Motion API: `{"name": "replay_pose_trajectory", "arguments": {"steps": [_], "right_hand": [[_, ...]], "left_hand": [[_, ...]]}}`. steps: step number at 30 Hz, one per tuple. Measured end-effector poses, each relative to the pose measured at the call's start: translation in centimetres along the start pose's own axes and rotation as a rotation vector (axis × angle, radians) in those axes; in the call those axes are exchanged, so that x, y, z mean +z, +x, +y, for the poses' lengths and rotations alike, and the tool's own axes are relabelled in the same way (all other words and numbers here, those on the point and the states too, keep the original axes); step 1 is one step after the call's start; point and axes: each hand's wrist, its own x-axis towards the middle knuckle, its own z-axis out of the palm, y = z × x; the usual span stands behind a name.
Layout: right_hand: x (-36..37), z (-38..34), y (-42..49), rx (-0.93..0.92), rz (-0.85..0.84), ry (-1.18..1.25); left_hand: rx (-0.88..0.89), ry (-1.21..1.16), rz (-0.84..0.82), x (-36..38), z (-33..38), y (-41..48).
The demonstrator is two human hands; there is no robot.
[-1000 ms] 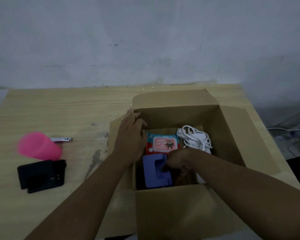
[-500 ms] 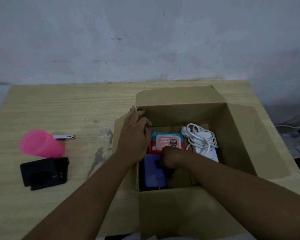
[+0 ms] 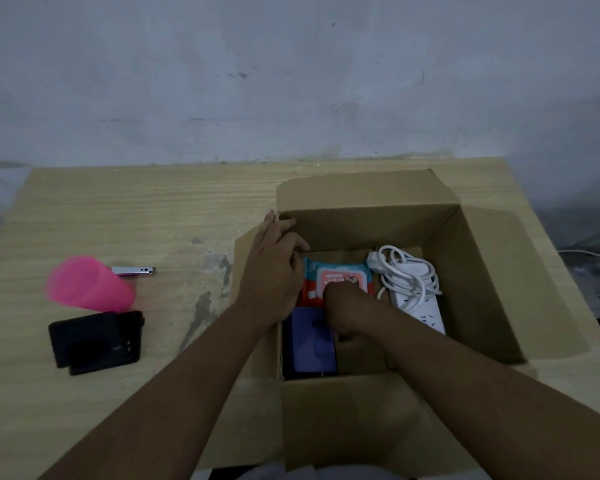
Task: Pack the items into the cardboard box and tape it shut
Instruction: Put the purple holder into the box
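Note:
An open cardboard box [image 3: 482, 271] stands on the wooden table, flaps spread. Inside lie a red and teal wipes pack [image 3: 329, 277], a white power strip with coiled cable [image 3: 414, 289] and a purple hole punch [image 3: 312, 344] lying flat at the near left. My left hand [image 3: 274, 271] rests on the box's left wall, fingers curled over its rim. My right hand [image 3: 343, 313] is down inside the box, fingers closed at the right edge of the purple hole punch. Left of the box lie a pink cup [image 3: 87, 285] on its side, a black case [image 3: 97, 341] and a metal nail clipper [image 3: 136, 270].
The table [image 3: 153, 220] runs to a grey wall at the back. Its right edge lies close beyond the box's right flap. A white cord [image 3: 589, 252] runs along the floor at the far right.
My right hand has lowered the purple hole punch from a tilted hold to lying flat on the box floor and moved slightly left. My left hand stayed on the box wall.

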Motion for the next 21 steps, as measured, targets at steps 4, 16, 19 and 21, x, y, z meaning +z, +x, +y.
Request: {"name": "replay_pose_trajectory", "arguments": {"steps": [4,16,19,21], "right_hand": [[-0.12,-0.42,-0.10,-0.152,0.181,-0.033],[0.77,0.12,0.29,-0.075,0.203,0.042],[0.63,-0.20,-0.07,-0.038,0.165,0.061],[0.06,0.03,-0.39,-0.040,0.124,0.084]], "left_hand": [[-0.003,-0.032,0.017,-0.04,-0.01,0.05],[0.008,-0.048,0.036,-0.08,-0.05,-0.13],[0.018,-0.061,0.033,-0.17,-0.14,-0.23],[0.033,-0.107,0.052,-0.34,-0.05,-0.49]]}}
